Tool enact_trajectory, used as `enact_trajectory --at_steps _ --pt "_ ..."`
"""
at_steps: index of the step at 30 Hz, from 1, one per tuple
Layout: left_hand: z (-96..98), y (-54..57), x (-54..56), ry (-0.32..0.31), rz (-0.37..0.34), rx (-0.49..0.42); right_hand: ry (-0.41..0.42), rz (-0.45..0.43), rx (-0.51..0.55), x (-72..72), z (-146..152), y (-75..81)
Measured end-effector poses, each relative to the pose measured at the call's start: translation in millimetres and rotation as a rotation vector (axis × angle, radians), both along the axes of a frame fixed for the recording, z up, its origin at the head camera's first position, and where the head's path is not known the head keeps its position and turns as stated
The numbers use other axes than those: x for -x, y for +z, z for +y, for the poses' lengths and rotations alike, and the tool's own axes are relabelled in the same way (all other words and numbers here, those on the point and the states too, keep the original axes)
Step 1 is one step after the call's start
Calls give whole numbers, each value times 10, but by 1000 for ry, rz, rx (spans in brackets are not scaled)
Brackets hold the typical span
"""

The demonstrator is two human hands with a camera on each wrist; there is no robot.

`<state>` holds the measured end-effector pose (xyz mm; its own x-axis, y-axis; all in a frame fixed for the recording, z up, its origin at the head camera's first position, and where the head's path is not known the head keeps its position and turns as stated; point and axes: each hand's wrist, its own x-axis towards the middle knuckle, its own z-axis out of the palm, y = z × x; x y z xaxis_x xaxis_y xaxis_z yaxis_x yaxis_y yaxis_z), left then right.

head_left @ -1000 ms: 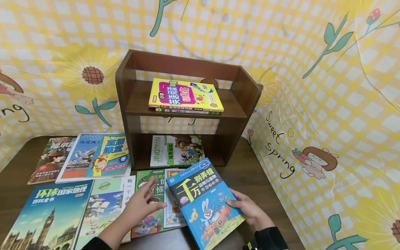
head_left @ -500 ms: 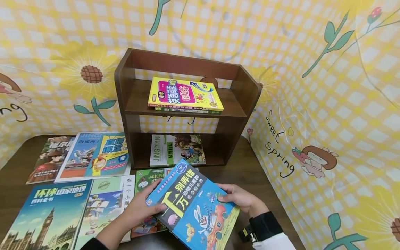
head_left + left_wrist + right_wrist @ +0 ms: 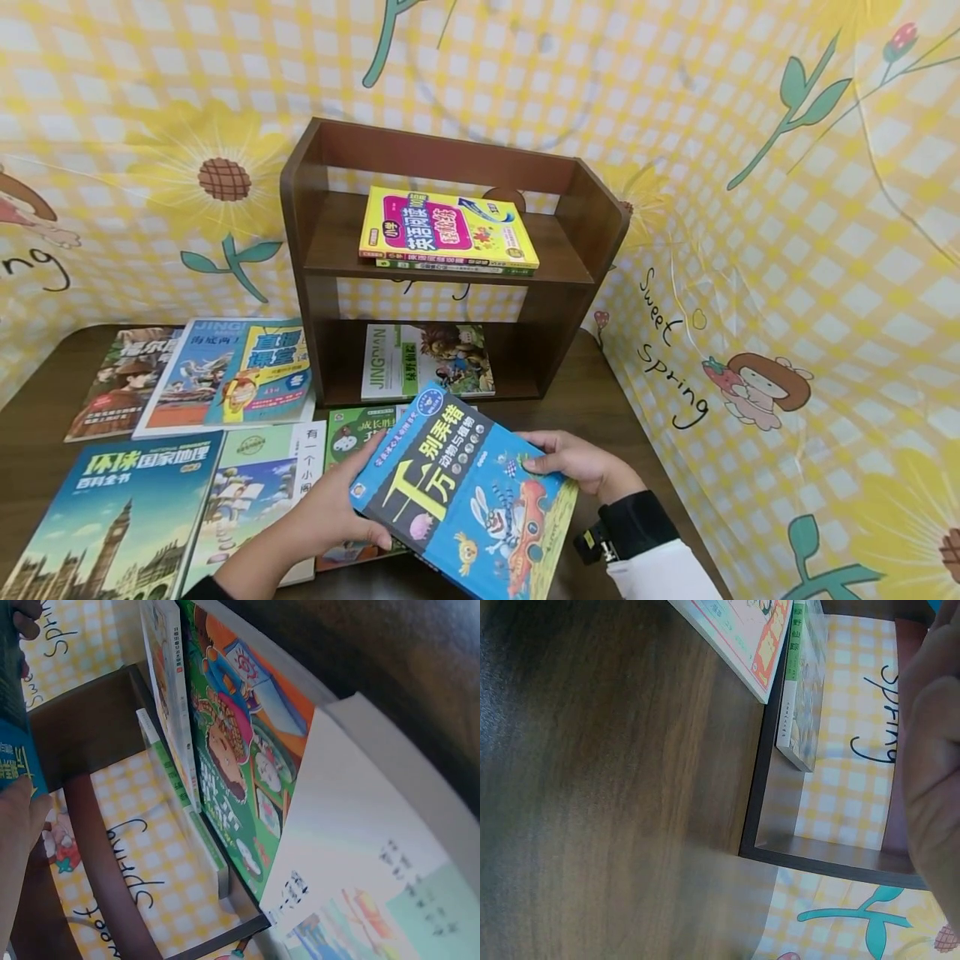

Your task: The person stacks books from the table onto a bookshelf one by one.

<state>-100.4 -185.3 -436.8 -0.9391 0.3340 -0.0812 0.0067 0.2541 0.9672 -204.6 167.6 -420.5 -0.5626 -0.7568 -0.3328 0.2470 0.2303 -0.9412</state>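
What worries me most is the hold on the blue book (image 3: 480, 508). My left hand (image 3: 333, 504) takes it only by its left edge, with the thumb along the spine side and the other fingers going out of sight behind. I judge that if the thumb slid off, the weight would swing onto the right hand (image 3: 581, 462), and the low corner could drop to the table (image 3: 577, 417). A glossy cover, if that is what it is, would make a slip likelier. The raised top corner points at the shelf (image 3: 303, 242); pushed forward at this tilt, it could knock the shelf's lower front edge or the book on the lower shelf (image 3: 427, 360). A sweep to the left, kept low, could shove the green book (image 3: 352, 429) out of place.

The book is held tilted above the table, in front of the shelf and nearer the table's right edge than its far left corner. Both sets of fingers are narrowed on it. The left forearm reaches in from the near side, palm turned inward; the right comes from the right, its thumb flat on the cover and its other fingers behind. How firmly either presses, I cannot tell.
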Motion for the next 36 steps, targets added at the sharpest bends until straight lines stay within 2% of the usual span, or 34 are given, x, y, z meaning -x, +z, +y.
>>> enact_trajectory --at_steps 5,11,20,22,27,33,36 --pt "7 33 -15 -7 32 71 6 3 4 14 -7 32" --pt "29 72 -32 36 37 156 6 -3 -22 15 -18 50" --pt "5 94 -47 82 3 135 35 -7 -62 79 -1 113" --pt "-10 99 -52 94 -13 124 48 -12 -22 103 26 120" --pt "-45 85 -66 110 -32 46 55 -52 160 129 86 123" --pt "-43 87 -73 138 -16 -50 -43 -174 346 76 41 146" --pt "-33 112 -81 170 0 -52 -75 -233 475 28 4 162"
